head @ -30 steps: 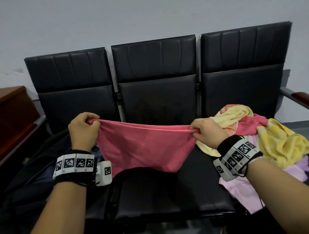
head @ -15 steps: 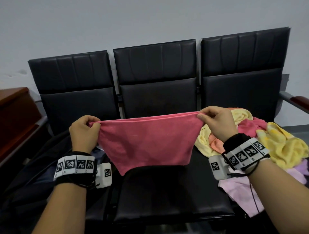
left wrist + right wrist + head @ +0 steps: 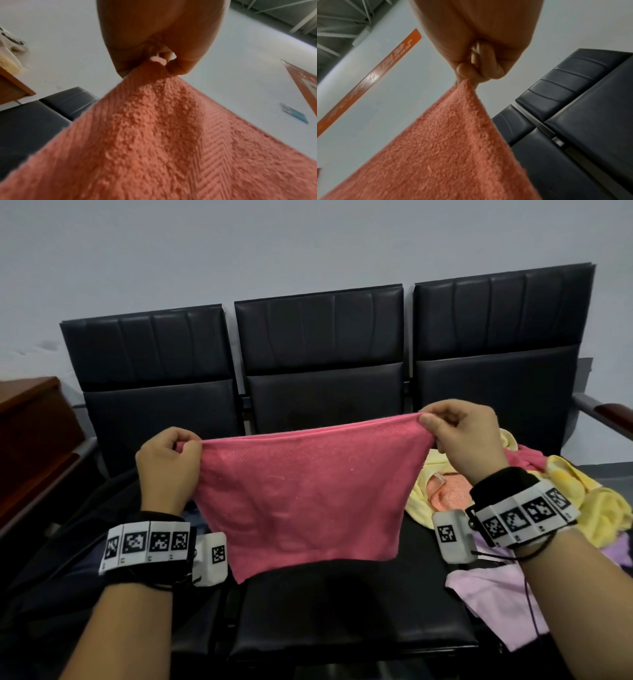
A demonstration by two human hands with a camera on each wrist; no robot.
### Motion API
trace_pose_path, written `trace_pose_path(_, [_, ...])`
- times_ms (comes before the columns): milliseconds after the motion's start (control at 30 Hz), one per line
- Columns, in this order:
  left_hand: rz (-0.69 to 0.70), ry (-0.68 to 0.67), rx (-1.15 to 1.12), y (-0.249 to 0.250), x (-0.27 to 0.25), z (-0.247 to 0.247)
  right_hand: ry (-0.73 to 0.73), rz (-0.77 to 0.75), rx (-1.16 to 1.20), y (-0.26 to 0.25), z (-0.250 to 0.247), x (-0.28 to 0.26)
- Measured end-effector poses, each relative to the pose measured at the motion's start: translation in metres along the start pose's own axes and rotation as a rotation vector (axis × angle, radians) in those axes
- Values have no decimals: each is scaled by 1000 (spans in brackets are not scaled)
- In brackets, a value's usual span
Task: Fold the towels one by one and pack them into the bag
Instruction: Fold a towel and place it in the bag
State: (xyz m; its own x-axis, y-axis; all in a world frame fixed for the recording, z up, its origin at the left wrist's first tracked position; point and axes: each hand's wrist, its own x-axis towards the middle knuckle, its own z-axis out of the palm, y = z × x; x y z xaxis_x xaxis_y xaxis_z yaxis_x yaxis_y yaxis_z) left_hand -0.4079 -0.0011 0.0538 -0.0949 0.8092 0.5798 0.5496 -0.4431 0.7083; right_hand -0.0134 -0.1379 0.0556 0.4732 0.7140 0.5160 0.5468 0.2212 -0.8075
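Now the pink towel hangs higher and flatter than a second ago, its top edge pulled taut where it sagged before. Left hand pinches the towel's left top corner, thumb and fingers curled on it, about where it was. The towel hangs free above the middle bench seat, lower edge clear of the cushion. Right hand pinches the right top corner and has risen, now above the left. Unfolded towel pile waits on the right seat. Judgement: towel is spread and squared, ready for its first fold; the bag is not clearly identifiable here.
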Motion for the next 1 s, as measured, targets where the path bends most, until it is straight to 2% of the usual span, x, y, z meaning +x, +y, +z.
trace_pose_path(167, [-94,-187,64,-24,9,32,-69,206,100,32,28,16])
trace_pose_path(233, [-124,-226,56,-28,17,42,-94,244,101,42,38,25])
trace_pose_path(467, [-42,-21,-132,-13,49,42,23,28,113,22,27,52])
trace_pose_path(567, [16,-25,-139,-9,36,36,18,14,163,19,18,35])
trace_pose_path(667, [-5,-119,-129,-18,8,35,-15,61,126,31,13,3])
trace_pose_path(800, [-147,-265,-117,-44,-37,38,-78,204,97,66,13,-45])
trace_pose_path(1000, [-295,-619,6,-83,-102,44,-212,393,47,118,6,-105])
